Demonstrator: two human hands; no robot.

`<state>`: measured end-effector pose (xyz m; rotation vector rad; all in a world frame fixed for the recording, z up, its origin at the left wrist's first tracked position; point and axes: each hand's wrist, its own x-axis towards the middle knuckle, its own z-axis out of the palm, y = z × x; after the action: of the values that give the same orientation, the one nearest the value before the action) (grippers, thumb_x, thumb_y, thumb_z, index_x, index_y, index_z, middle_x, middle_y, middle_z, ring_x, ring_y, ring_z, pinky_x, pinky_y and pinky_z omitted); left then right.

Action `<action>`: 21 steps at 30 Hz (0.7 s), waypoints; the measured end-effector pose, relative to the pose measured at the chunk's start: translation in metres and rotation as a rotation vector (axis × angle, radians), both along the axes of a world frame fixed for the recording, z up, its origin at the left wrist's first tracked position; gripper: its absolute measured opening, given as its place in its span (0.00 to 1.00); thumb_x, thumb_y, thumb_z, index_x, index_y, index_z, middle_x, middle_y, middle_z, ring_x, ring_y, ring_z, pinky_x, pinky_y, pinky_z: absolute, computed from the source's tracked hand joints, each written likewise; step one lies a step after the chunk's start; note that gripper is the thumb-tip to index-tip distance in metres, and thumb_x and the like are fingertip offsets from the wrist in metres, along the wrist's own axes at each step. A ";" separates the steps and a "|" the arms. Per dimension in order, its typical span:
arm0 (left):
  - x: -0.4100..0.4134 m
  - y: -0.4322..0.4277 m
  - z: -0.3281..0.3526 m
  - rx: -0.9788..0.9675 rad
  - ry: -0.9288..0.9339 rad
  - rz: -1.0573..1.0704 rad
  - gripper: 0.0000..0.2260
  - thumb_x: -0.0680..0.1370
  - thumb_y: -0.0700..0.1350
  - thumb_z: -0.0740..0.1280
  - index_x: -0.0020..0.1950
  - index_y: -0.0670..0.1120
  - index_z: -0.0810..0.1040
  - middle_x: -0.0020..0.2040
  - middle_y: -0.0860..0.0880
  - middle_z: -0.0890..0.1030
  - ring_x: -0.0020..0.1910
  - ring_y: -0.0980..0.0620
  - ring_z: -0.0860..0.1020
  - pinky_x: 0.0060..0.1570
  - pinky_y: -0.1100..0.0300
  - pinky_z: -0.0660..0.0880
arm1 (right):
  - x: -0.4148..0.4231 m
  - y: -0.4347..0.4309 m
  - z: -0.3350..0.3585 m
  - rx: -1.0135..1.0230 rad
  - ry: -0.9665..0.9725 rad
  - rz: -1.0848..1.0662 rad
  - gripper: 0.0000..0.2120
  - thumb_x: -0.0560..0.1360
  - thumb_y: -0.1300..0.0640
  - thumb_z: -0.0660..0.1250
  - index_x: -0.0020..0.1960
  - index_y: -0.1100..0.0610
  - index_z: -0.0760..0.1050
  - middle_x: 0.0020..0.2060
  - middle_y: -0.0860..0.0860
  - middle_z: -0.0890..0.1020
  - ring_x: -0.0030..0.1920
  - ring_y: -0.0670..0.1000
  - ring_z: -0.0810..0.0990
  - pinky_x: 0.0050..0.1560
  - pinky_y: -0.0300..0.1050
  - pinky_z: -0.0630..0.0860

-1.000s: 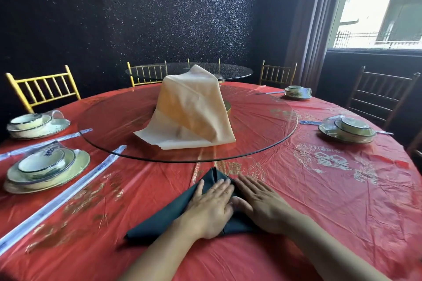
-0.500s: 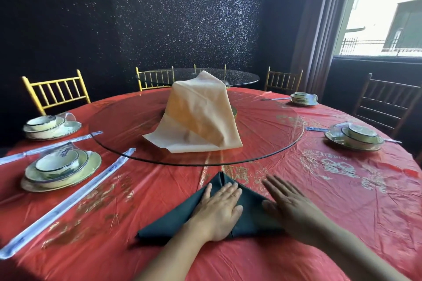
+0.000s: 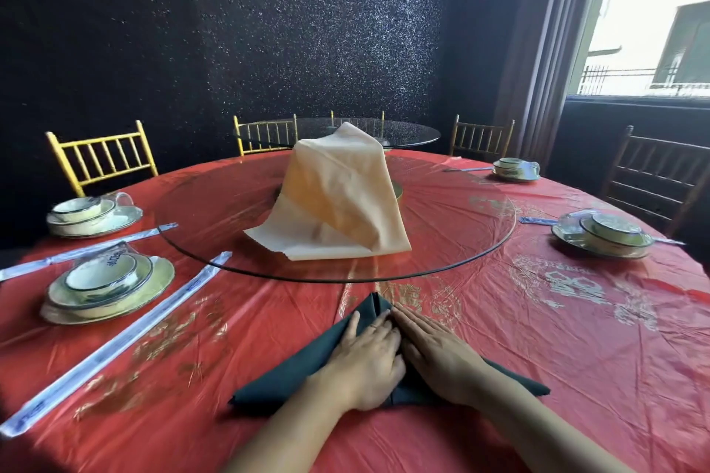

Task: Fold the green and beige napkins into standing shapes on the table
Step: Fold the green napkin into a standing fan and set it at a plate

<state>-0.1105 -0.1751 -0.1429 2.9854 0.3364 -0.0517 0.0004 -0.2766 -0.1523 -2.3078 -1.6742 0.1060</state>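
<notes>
Both hands flat on the green napkin [image 3: 292, 376], near edge of the worktop [image 3: 576, 357], red cloth. Left hand [image 3: 369, 361] and right hand [image 3: 438, 357] lie side by side, nearly touching along the centre line. Fingers [image 3: 378, 323] are straight, palms down, pressing and gripping nothing. The napkin is folded to a point facing away from the person; its tip pokes out just past the fingertips. Its left corner sticks out beside the left wrist, its right corner beside the right forearm.

Further out, left: wrapped chopsticks [image 3: 115, 342] and a stacked plate-and-bowl setting [image 3: 107, 288].

Centre: glass turntable [image 3: 461, 227] with the beige napkin [image 3: 342, 200] draped in a tall heap on it, well apart from the hands.

Right: another place setting [image 3: 603, 234]. Chairs [image 3: 103, 157] ring the far side.
</notes>
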 end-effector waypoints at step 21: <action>0.002 -0.001 0.007 -0.032 0.142 -0.076 0.22 0.77 0.65 0.46 0.71 0.69 0.47 0.77 0.45 0.40 0.75 0.49 0.36 0.70 0.39 0.33 | 0.015 -0.088 0.017 -0.044 0.036 -0.519 0.14 0.72 0.40 0.64 0.52 0.47 0.70 0.46 0.47 0.69 0.53 0.50 0.74 0.51 0.43 0.71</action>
<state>-0.1085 -0.1759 -0.1361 2.9683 0.2354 -0.2759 0.0158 -0.3648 -0.1355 -2.6704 -1.0168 0.0737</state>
